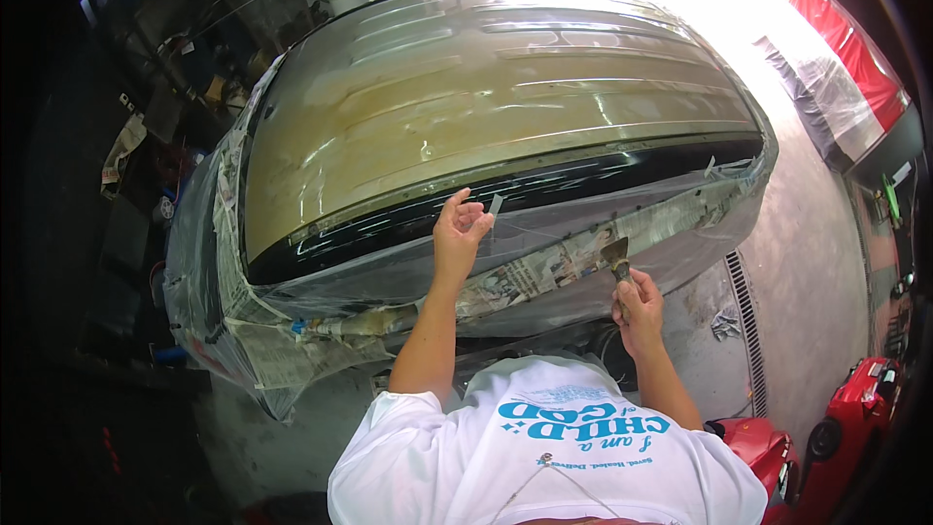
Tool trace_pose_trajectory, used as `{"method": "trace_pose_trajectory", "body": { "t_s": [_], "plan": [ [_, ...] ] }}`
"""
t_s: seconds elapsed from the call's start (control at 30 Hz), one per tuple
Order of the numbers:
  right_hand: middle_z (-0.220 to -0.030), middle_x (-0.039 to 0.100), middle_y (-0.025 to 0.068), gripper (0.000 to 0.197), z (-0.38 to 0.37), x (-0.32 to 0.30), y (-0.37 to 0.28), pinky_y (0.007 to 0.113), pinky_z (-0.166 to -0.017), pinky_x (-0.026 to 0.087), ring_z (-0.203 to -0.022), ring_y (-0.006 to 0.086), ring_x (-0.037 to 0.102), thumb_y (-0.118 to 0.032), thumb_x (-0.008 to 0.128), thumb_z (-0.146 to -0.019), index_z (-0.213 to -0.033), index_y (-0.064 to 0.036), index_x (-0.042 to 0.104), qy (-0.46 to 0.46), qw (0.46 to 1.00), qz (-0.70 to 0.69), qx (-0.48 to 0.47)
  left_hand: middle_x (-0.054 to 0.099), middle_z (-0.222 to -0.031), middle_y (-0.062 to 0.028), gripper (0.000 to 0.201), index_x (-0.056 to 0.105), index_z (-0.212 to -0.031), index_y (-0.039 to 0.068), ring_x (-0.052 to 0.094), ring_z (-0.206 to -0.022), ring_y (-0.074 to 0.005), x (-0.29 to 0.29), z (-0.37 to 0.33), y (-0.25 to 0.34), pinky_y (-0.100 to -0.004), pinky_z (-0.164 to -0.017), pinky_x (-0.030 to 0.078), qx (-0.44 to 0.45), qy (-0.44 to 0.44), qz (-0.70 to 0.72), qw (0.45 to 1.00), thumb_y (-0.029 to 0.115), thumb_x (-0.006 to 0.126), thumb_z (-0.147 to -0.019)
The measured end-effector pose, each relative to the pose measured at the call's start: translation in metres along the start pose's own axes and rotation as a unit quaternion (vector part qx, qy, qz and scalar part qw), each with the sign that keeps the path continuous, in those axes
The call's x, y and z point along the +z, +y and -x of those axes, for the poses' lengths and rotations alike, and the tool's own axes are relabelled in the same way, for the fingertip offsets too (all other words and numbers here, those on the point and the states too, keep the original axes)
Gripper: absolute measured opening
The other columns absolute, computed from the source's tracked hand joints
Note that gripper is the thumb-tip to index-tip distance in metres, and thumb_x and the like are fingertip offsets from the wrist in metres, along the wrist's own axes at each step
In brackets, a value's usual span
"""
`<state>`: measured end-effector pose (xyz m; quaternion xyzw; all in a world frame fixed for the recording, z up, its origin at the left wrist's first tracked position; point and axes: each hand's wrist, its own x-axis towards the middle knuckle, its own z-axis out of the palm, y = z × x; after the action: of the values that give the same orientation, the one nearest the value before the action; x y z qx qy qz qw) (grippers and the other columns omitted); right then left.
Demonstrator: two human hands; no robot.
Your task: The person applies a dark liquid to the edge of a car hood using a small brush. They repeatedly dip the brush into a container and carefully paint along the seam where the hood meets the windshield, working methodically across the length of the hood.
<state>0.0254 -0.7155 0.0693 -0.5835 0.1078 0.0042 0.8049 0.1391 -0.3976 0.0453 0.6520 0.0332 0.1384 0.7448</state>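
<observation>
In front of me is a vehicle roof (pixel 418 136), bare and brownish gold, with a glossy black strip (pixel 583 173) along its near side. Below the strip hang clear plastic sheeting (pixel 544 212) and a band of newspaper (pixel 530 277). My left hand (pixel 457 231) is raised over the black strip, its fingers curled toward the thumb in a pinch; whatever lies between them is too small to make out. Just right of the fingertips sits a short grey strip of tape (pixel 497 205). My right hand (pixel 639 306) grips a putty knife (pixel 616 255), blade up, over the newspaper.
Plastic and paper masking (pixel 219 233) wraps the vehicle's left end. A floor drain grate (pixel 746 331) runs along the concrete at right, near a crumpled scrap (pixel 725 325). Red car parts (pixel 850 408) stand at the lower right, and a red cover (pixel 841 34) at the far right.
</observation>
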Motion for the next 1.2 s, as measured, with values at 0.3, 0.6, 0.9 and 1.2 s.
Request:
{"method": "trace_pose_trajectory", "body": {
  "t_s": [0.3, 0.6, 0.9, 1.2],
  "plan": [
    [-0.088, 0.068, 0.0096, 0.039, 0.02, -0.007, -0.001, 0.023, -0.048, 0.041, -0.054, 0.0111, 0.055, -0.026, 0.06, -0.106, -0.136, -0.0036, 0.051, 0.055, 0.998, -0.026, 0.029, 0.064, -0.125, -0.0177, 0.06, 0.054, -0.143, 0.005, 0.057, -0.119, -0.0367, 0.016, -0.095, -0.011, -0.0478, -0.104, 0.045, 0.147, 0.109, -0.388, 0.904, 0.018, 0.074, -0.089],
    [-0.089, 0.061, 0.0055, 0.035, 0.011, -0.068, 0.003, 0.025, -0.05, 0.042, -0.06, 0.0099, 0.053, -0.022, 0.061, -0.105, -0.133, -0.0055, 0.047, 0.103, 0.993, -0.057, -0.007, 0.066, -0.107, -0.0157, 0.048, 0.062, -0.133, 0.005, 0.066, -0.1, -0.0366, 0.025, -0.106, -0.043, -0.0476, -0.088, 0.053, 0.079, 0.098, -0.473, 0.872, 0.025, 0.07, -0.091],
    [-0.094, 0.062, 0.0046, 0.023, -0.053, -0.087, -0.033, 0.024, -0.051, 0.041, -0.06, 0.0095, 0.052, -0.023, 0.058, -0.107, -0.125, -0.0093, 0.053, 0.022, 0.998, -0.065, -0.006, 0.071, -0.093, -0.0135, 0.031, 0.064, -0.114, 0.007, 0.069, -0.091, -0.0382, 0.041, -0.107, -0.037, -0.0505, -0.081, 0.053, 0.017, 0.186, -0.469, 0.863, 0.029, 0.067, -0.092],
    [-0.09, 0.066, 0.0047, 0.026, -0.125, -0.112, -0.043, 0.023, -0.054, 0.043, -0.064, 0.0091, 0.057, -0.028, 0.062, -0.106, -0.123, -0.01, 0.055, 0.009, 1.0, 0.021, -0.017, 0.072, -0.086, -0.0157, 0.023, 0.062, -0.097, 0.012, 0.071, -0.083, -0.0416, 0.051, -0.108, -0.046, -0.0543, -0.074, 0.053, 0.039, 0.264, -0.536, 0.801, 0.035, 0.058, -0.095]
  ]
}}
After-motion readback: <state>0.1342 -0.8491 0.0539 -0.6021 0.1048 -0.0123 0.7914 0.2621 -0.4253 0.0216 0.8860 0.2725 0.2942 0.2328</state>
